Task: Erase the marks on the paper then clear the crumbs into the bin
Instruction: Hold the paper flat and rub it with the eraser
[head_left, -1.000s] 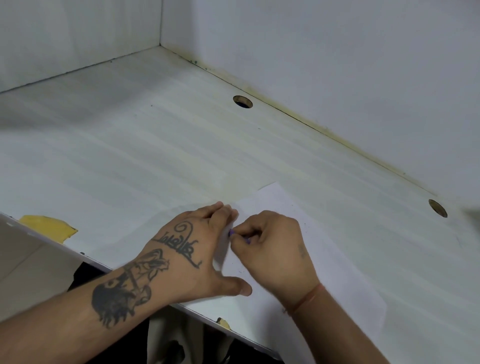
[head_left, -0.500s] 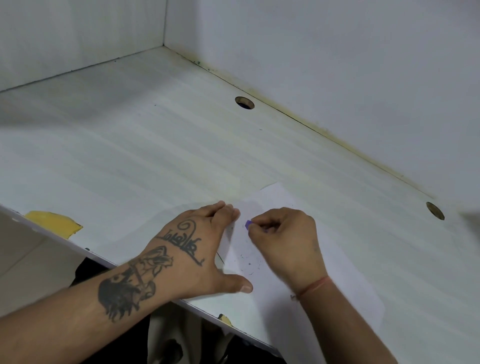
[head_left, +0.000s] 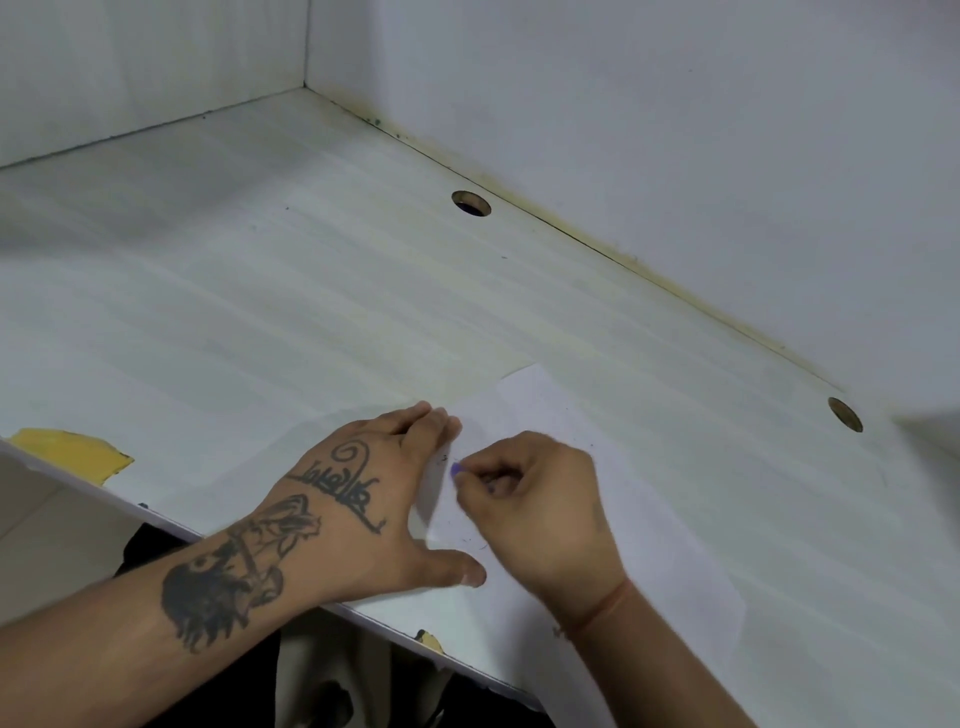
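A white sheet of paper (head_left: 670, 525) lies near the front edge of the white desk (head_left: 311, 322). My left hand (head_left: 374, 499), tattooed, lies flat with fingers spread, pressing the paper's left part down. My right hand (head_left: 535, 509) pinches a small purple eraser (head_left: 456, 470) whose tip touches the paper just right of my left fingertips. Faint dark marks and crumbs (head_left: 470, 540) speckle the paper between my two hands. No bin is in view.
Two round cable holes (head_left: 471, 202) (head_left: 845, 414) sit along the back wall. A yellow chipped patch (head_left: 67, 449) marks the desk's front edge at left, a smaller one (head_left: 428, 639) below my left hand. Walls close the desk at back and left.
My right hand rubbed the eraser back and forth, moving up and right from my left thumb, then slightly back. More small marks on the paper show below it. My left hand stayed put.
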